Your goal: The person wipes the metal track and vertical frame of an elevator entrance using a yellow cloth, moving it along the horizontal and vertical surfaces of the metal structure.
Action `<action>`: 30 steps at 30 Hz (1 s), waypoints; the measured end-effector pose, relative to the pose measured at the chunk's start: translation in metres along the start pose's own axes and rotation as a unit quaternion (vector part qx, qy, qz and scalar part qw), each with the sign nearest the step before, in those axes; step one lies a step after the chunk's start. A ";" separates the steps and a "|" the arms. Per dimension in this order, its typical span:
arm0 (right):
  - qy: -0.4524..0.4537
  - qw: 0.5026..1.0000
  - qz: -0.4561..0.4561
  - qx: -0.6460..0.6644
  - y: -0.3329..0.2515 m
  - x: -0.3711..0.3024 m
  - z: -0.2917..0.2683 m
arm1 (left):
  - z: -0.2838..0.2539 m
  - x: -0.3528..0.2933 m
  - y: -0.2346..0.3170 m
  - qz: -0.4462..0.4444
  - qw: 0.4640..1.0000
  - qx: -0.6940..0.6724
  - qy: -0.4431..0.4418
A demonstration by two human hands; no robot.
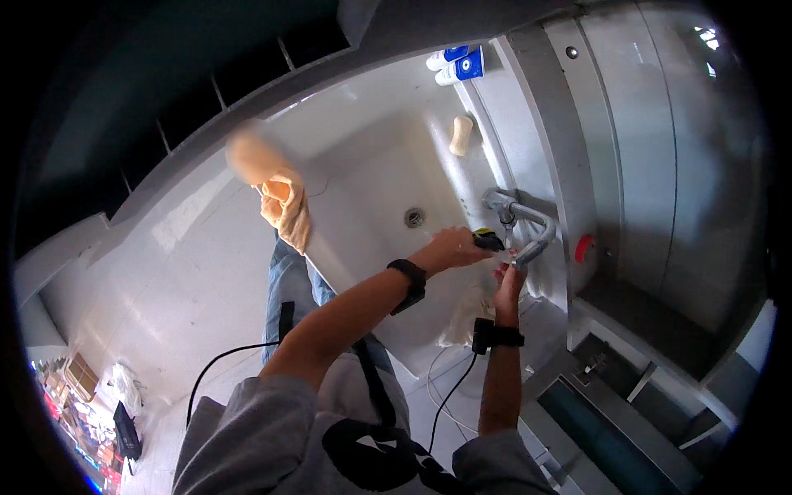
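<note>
Over the right side of a white sink (355, 165), both my hands are close together beside a grey metal tap (540, 227) with a curved pipe. My left hand (452, 250) is closed round a small black and yellow-green tool (488, 240); its exact kind does not show. Just below the end of the curved pipe, my right hand (509, 285) has its fingers drawn together. Whatever they pinch there is too small to make out. Dark bands circle both wrists, with cables running from them.
An orange cloth (287, 206) hangs over the sink's near left edge. A pale soap bar (461, 134) and blue-and-white tubes (462, 68) lie along the far ledge. The drain (414, 217) is in the basin. Grey shelving (627, 297) rises at right; a pale cloth (466, 318) lies below my hands.
</note>
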State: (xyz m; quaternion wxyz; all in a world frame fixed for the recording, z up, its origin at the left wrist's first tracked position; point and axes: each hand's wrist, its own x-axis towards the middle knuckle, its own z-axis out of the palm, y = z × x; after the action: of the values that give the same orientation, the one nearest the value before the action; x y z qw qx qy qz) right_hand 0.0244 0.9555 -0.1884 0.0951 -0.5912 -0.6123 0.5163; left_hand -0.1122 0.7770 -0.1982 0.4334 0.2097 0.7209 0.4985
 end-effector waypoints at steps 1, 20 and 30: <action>-0.010 1.000 -0.014 0.005 0.004 0.005 -0.007 | -0.005 -0.003 0.007 -0.032 0.998 -0.037 -0.028; -0.153 0.931 0.025 0.330 0.012 -0.062 0.040 | 0.002 0.021 -0.080 0.051 0.923 -0.375 -0.066; 0.043 0.975 0.049 0.211 0.065 -0.245 0.026 | -0.073 0.007 0.019 -0.205 0.897 -0.354 -0.168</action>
State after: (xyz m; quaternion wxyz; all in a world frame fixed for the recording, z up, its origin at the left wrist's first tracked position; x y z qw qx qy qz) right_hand 0.1155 0.7252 -0.1277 0.2190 -0.6086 -0.4549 0.6121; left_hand -0.1794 0.7502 -0.1746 0.6860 -0.0296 0.4403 0.5785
